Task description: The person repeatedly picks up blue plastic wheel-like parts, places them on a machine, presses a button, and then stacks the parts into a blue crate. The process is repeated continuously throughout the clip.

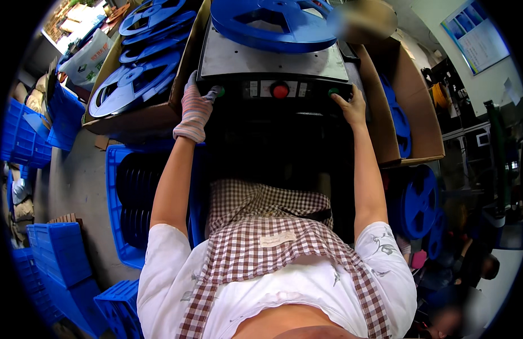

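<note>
One red button (280, 90), two green buttons (334, 91), two cardboard boxes (143, 116) of blue reels (134, 85).

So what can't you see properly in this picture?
Head view only:
- Left hand: its fingertips hide the left green button.
- Right hand: covers most of the right green button.
- Blue reel on the machine: top cut off by the edge.
- Control labels: too small.

Both bare forearms stretch straight forward from short white sleeves. The left hand (195, 107), in a striped knit glove, is curled with fingers bent. The bare right hand (350, 106) lies palm down, fingers pressed forward, wrist straight.
</note>
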Tool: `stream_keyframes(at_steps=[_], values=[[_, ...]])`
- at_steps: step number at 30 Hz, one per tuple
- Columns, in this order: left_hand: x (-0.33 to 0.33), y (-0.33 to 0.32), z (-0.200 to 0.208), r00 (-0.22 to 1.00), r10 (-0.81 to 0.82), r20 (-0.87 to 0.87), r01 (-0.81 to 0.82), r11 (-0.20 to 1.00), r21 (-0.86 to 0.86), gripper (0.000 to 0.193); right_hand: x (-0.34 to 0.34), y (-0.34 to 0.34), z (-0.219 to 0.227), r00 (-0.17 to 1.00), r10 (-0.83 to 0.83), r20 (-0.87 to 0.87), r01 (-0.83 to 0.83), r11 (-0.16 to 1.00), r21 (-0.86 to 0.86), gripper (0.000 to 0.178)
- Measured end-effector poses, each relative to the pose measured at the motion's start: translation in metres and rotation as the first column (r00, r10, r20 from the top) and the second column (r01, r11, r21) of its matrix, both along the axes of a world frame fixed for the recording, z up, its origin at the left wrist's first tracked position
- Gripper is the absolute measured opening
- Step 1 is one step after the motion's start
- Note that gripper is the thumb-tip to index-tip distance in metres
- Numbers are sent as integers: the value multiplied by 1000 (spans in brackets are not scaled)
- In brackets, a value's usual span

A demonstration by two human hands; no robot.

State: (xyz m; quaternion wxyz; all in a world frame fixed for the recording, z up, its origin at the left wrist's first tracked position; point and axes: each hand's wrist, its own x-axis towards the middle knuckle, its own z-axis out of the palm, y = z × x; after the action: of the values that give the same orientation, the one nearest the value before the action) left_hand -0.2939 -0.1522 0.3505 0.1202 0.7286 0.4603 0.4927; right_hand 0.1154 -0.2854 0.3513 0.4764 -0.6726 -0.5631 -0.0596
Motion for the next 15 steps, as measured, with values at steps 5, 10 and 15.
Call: stream_keyframes(at_steps=[5,10,15], values=[[-2,1,-4,998,58,10,-58,997,50,66,-11,9,-16,999,-40,-5,41,998,40,60],[-19,-41,33,999,-37,0,36,966,257,49,-8,7,-42,991,-82,-106,92,991,94,52],[-82,-16,102,983,-47,-177,120,895,429,39,-16,2,-39,984,-165,-67,173,976,132,45]])
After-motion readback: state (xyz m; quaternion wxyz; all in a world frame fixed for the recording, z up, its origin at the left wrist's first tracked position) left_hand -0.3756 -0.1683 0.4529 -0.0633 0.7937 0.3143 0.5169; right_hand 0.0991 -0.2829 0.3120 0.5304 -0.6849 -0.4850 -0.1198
